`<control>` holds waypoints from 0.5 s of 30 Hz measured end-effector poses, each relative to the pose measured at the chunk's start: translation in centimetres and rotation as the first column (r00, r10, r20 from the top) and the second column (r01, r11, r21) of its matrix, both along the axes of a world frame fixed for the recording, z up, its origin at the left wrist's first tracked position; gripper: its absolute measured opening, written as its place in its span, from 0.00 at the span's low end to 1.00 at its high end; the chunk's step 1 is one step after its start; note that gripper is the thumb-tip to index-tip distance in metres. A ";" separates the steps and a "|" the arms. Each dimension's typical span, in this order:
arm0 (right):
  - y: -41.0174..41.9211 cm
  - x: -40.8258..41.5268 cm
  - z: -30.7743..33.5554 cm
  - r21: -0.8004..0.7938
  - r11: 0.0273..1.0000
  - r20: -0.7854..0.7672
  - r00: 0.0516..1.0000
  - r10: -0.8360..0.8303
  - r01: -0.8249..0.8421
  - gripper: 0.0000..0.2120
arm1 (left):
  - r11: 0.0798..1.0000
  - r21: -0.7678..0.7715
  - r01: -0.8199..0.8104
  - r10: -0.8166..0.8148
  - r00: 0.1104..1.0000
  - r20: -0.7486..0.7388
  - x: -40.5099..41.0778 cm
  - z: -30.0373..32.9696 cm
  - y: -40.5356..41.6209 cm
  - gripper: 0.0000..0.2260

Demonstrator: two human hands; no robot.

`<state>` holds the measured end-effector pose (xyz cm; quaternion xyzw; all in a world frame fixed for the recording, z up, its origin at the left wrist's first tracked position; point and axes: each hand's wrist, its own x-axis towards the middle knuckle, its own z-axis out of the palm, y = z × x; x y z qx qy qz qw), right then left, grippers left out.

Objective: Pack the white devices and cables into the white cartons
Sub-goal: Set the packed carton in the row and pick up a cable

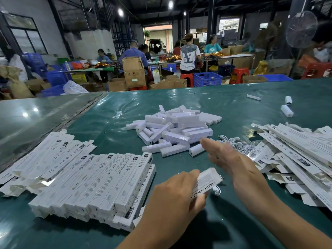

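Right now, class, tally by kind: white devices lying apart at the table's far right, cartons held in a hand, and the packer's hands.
Devices apart: 3
Carton: 1
Left hand, right hand: 2
Total: 6

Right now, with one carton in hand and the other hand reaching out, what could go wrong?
The cable hanging out of the carton in the left hand could slip out or snag when the flap closes. The right hand reaches over the heap of devices and might knock loose ones. The tangled cables may come up several at once.

Left hand (177,194) grips carton (206,182); right hand (228,157) apparently open.
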<state>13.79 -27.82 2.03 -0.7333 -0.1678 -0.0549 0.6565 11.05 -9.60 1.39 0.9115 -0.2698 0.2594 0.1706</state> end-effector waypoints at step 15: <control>1.8 1.0 -1.0 -0.216 0.974 0.009 0.997 -0.071 0.071 0.33 | 0.976 0.216 -0.035 0.047 0.998 -0.048 0.9 0.0 0.0 0.17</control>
